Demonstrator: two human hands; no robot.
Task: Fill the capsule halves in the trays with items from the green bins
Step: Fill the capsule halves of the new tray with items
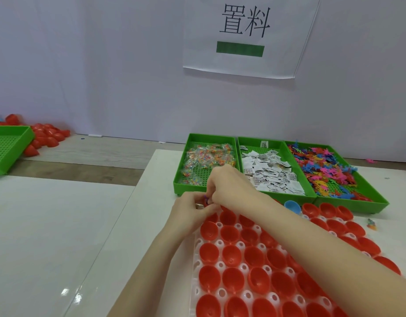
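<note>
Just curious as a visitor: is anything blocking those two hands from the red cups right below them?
Nothing visible. The left hand and right hand hover together over the far-left corner of the red plastic capsule halves, whose open cups show no cover.

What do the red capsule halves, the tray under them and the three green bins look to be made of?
Red capsule halves: glossy moulded plastic, with soft highlights inside the cups. Tray: thin translucent white plastic, probably vacuum-formed, with round sockets and holes. Green bins: opaque rigid plastic, matte, with perforated grid floors.
</note>
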